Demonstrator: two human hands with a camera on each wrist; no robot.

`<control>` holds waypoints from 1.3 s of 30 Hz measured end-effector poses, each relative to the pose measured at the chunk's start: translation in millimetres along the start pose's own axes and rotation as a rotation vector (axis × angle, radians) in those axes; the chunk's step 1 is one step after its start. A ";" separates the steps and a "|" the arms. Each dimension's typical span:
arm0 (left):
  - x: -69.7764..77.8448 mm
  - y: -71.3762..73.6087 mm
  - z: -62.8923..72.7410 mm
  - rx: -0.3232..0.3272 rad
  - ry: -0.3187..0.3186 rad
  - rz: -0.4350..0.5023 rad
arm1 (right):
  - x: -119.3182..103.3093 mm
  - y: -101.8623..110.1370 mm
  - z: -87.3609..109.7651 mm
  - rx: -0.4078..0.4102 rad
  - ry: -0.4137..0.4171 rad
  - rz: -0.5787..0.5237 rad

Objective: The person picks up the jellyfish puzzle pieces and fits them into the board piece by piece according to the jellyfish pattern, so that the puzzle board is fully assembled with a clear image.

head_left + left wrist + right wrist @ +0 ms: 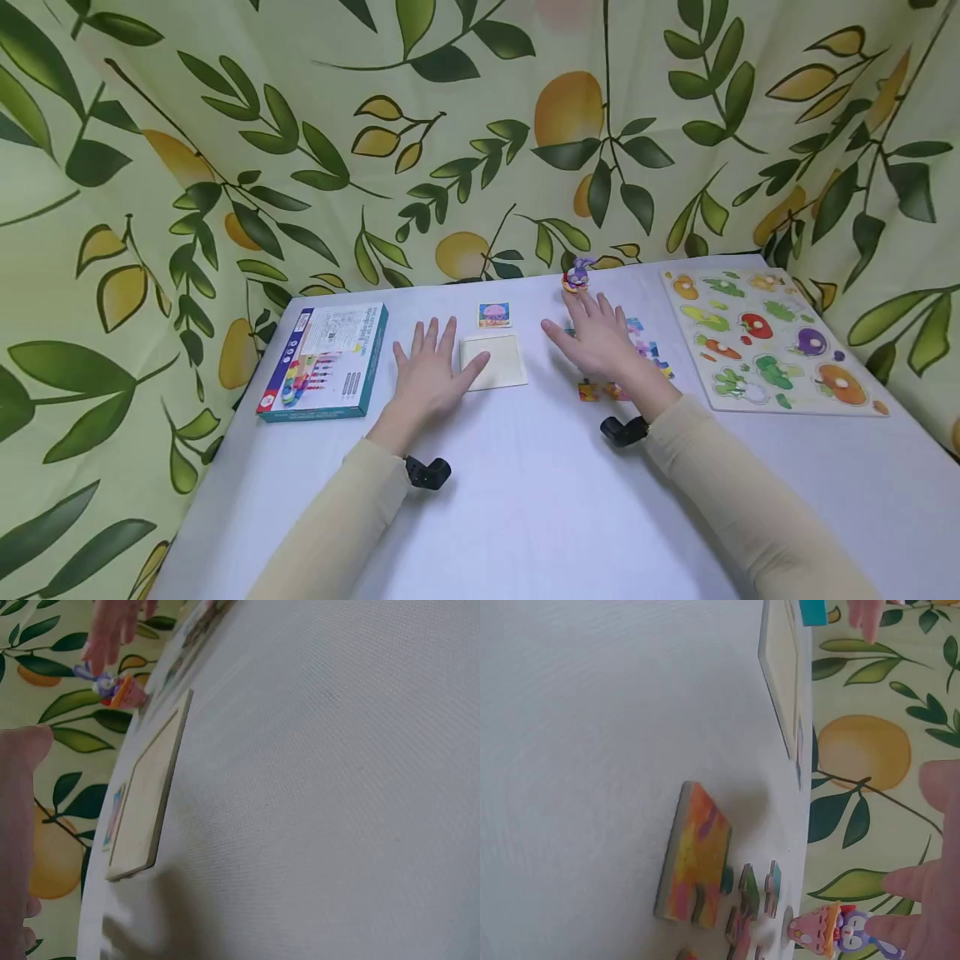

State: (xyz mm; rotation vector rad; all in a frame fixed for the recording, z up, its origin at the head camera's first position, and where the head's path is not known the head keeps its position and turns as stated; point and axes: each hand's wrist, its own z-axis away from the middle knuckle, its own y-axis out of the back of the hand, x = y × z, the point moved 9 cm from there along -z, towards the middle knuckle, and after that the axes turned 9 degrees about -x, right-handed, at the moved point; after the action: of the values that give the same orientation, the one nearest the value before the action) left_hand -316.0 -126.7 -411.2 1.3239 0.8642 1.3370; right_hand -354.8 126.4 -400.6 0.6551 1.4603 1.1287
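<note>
My left hand (429, 373) hovers with fingers spread between a boxed set (326, 360) and a pale wooden puzzle tray (501, 363), holding nothing. Its thumb overlaps the tray's left side in the head view; the left wrist view shows the hand raised above the table. My right hand (597, 340) is likewise spread out and holds nothing, above loose jigsaw pieces (587, 391) that it partly hides. Just beyond its fingertips stands a small purple rabbit figurine (577, 275); whether a finger touches it I cannot tell. A small picture card (494, 314) lies behind the tray.
At the right lies a large board (783, 342) with fruit and vegetable pictures. A leaf-patterned curtain (480, 150) hangs behind the white-covered table (540, 517). Black wrist cameras (429, 473) sit on both wrists.
</note>
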 end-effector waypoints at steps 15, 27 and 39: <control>-15.8 -48.3 14.9 0.027 -0.027 0.043 | 26.5 -22.1 12.3 -0.122 0.010 0.091; -14.3 -46.8 3.2 0.093 -0.029 0.092 | 31.7 -5.8 -7.2 -0.134 0.028 0.109; -12.8 -50.6 5.5 0.094 -0.033 0.043 | 38.9 -10.1 -25.7 -0.214 -0.030 0.039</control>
State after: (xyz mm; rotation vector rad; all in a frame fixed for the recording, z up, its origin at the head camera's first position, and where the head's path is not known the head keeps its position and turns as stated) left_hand -303.6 -128.7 -462.1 1.4405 0.8894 1.3172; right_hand -386.1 149.4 -428.3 0.5508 1.2842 1.2793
